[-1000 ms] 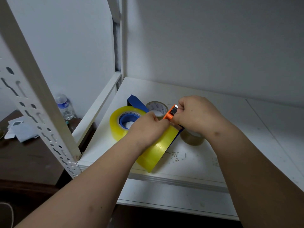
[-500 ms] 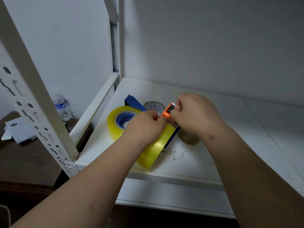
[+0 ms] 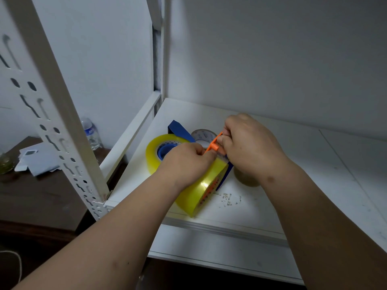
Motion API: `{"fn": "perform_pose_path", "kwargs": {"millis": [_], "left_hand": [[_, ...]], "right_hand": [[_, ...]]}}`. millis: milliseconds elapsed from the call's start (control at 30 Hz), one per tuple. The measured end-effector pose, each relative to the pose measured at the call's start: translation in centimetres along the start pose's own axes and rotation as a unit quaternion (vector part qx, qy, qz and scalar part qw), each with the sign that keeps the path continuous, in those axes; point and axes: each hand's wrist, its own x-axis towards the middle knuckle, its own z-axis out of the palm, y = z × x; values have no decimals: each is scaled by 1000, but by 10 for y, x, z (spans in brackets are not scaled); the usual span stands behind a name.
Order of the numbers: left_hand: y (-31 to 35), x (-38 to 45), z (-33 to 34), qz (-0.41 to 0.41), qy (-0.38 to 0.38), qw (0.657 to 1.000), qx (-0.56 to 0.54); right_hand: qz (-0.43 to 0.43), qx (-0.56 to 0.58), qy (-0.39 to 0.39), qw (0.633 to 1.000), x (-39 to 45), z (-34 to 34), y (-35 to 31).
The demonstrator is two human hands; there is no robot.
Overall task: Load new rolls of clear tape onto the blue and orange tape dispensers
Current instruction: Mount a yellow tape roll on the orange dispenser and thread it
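Note:
A yellowish clear tape roll (image 3: 154, 152) sits on the blue dispenser (image 3: 179, 129) on the white shelf (image 3: 261, 206). A second yellowish roll (image 3: 202, 190) stands on edge in front, mounted on the orange dispenser (image 3: 213, 143), whose arm sticks up between my hands. My left hand (image 3: 186, 162) rests on top of this roll, fingers pinched near the orange arm. My right hand (image 3: 249, 145) is closed around the dispenser's upper end. The fingertips and any tape end between them are hidden.
A smaller white-cored tape roll (image 3: 204, 135) lies behind the hands and another roll (image 3: 246, 178) lies under my right wrist. A perforated white upright (image 3: 62, 130) stands at left. Beyond it are a water bottle (image 3: 91, 133) and papers (image 3: 35, 160) on a dark table.
Both hands and the orange dispenser stay together on the front roll; the hands shifted slightly and the orange arm looks tilted a little more upright.

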Motion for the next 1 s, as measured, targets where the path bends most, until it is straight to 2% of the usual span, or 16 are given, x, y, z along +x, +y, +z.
{"fn": "perform_pose_path", "kwargs": {"millis": [233,367,567,833,1000], "left_hand": [[2,-5,-1,-11,-24,999,-35],[-1,-12,-6,-60,-90,980,-166],[-7,-16,-8,-83,-156,950,-256],[7,-23,-4,-69,-104,974,-187],[6,-24,-5,-70,-82,977,-183]], "right_hand": [[-7,-16,11,1000,1,-2,3],[2,-24,14,1000,0,-1,8],[-3,-15,15,1000,1,-4,10],[-6,-21,18,1000,6,-17,11],[4,17,62,998,7,-26,12]]}}
